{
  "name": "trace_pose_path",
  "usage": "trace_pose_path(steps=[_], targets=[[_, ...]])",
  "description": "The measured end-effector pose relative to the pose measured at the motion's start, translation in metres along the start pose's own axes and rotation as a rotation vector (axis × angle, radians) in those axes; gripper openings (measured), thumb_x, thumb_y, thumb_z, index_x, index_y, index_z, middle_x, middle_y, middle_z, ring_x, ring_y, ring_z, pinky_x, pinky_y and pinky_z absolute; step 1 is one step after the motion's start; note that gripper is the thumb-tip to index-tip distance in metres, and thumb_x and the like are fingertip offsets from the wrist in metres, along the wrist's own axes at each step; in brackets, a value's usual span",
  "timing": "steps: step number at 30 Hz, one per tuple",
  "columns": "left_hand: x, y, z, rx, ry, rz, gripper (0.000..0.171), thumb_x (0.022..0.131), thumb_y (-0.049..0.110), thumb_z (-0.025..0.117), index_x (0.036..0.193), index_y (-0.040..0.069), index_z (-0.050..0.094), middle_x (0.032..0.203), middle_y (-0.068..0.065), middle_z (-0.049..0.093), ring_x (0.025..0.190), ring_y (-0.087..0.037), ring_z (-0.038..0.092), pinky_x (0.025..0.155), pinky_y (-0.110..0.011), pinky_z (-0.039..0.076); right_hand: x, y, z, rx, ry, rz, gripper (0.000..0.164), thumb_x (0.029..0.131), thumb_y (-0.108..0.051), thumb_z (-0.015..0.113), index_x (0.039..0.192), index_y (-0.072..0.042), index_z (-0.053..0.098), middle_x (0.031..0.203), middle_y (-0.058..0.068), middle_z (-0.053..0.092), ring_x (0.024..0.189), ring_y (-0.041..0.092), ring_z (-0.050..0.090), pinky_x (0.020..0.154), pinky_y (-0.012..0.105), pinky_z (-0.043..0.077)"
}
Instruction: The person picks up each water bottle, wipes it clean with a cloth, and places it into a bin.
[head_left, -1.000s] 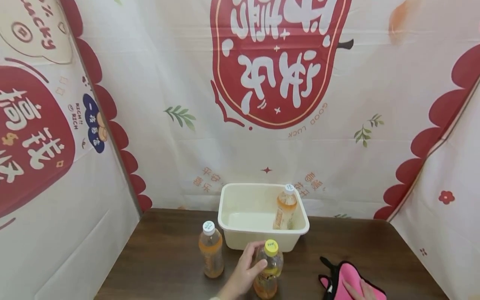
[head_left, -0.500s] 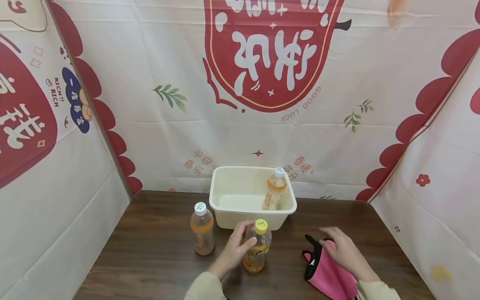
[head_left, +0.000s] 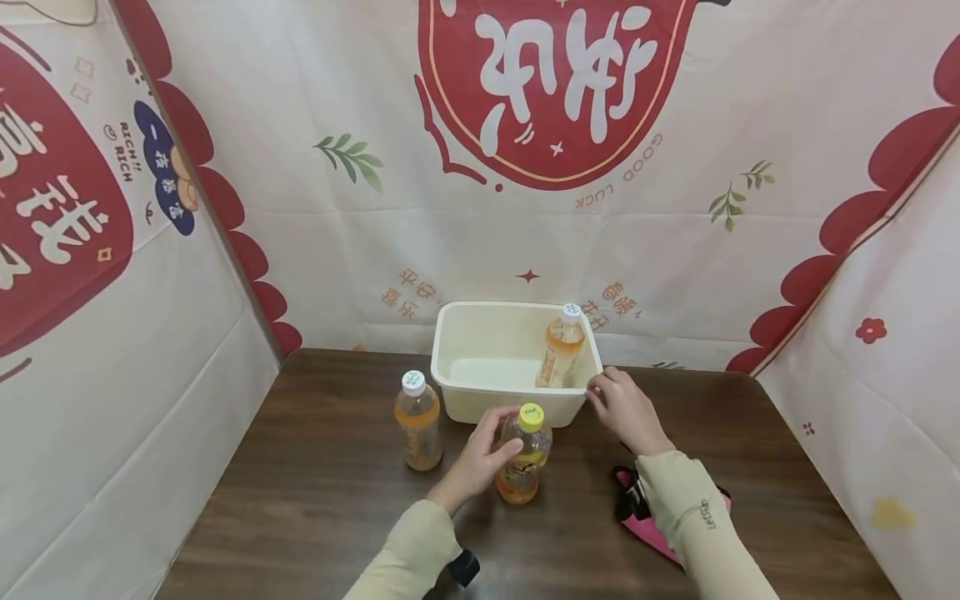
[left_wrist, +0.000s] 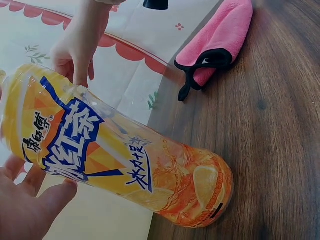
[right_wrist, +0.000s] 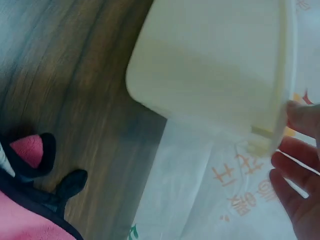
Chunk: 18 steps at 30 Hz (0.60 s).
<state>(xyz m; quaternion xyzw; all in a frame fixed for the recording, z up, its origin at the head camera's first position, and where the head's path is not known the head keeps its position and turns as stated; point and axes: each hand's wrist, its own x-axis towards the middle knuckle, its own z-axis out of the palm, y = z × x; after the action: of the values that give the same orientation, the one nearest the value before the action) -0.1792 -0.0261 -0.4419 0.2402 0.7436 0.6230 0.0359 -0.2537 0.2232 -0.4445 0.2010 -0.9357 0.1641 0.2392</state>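
Observation:
My left hand (head_left: 480,460) holds a yellow-capped bottle of iced tea (head_left: 522,467) upright on the table, in front of a cream plastic tub (head_left: 480,406). The left wrist view shows the thumb and fingers around the bottle's printed label (left_wrist: 85,137). At the tub's front right corner, my right hand (head_left: 628,412) pinches the rim; thumb and fingers lie on either side of it in the right wrist view. Inside the tub, a white-capped bottle (head_left: 558,354) leans at the right end. Another white-capped bottle (head_left: 418,429) stands left of my left hand.
A pink cloth item with black trim (head_left: 648,533) lies under the right forearm, partly hidden. The dark wooden table (head_left: 300,500) meets printed white fabric walls (head_left: 420,233) at the back and sides.
My right hand has left the pink cloth item and moved forward and left to the tub's rim. The left hand keeps its hold on the yellow-capped bottle.

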Motion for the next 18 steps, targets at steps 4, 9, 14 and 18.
trace_pose_path(steps=[4,9,14,18], targets=[[0.0,0.001,0.0,0.007,-0.006,0.002,0.041,0.091,0.004,0.05,0.128,-0.005,0.037,0.126,-0.022,0.04,0.121,-0.035,0.039,0.101,-0.048,0.032,0.002,0.001,0.003,-0.004,0.013,-0.01,0.006,0.075,-0.005,0.072,0.076,-0.003,0.066,0.076,0.007,0.056,0.071,0.024,0.053,0.06,0.039,0.046],[-0.002,0.001,-0.003,0.03,-0.004,-0.001,0.041,0.091,0.004,0.05,0.129,-0.004,0.037,0.128,-0.022,0.041,0.122,-0.034,0.039,0.1,-0.047,0.034,0.006,-0.001,0.003,0.011,-0.006,-0.003,0.006,0.074,-0.006,0.073,0.076,-0.002,0.069,0.074,0.008,0.06,0.068,0.024,0.055,0.061,0.04,0.047],[0.001,0.002,-0.004,0.058,-0.024,-0.016,0.042,0.092,0.007,0.05,0.13,-0.002,0.037,0.13,-0.021,0.042,0.122,-0.034,0.041,0.099,-0.045,0.035,0.01,0.001,0.0,0.007,-0.061,0.028,0.007,0.074,-0.007,0.073,0.075,-0.001,0.07,0.075,0.01,0.063,0.068,0.026,0.059,0.062,0.042,0.049],[0.005,0.007,-0.005,0.094,-0.018,-0.007,0.041,0.091,0.008,0.052,0.128,-0.003,0.04,0.128,-0.021,0.045,0.119,-0.035,0.044,0.096,-0.045,0.039,0.012,0.003,-0.003,0.007,-0.081,0.045,0.007,0.074,-0.008,0.073,0.075,-0.001,0.071,0.074,0.01,0.064,0.067,0.026,0.06,0.062,0.043,0.049]])
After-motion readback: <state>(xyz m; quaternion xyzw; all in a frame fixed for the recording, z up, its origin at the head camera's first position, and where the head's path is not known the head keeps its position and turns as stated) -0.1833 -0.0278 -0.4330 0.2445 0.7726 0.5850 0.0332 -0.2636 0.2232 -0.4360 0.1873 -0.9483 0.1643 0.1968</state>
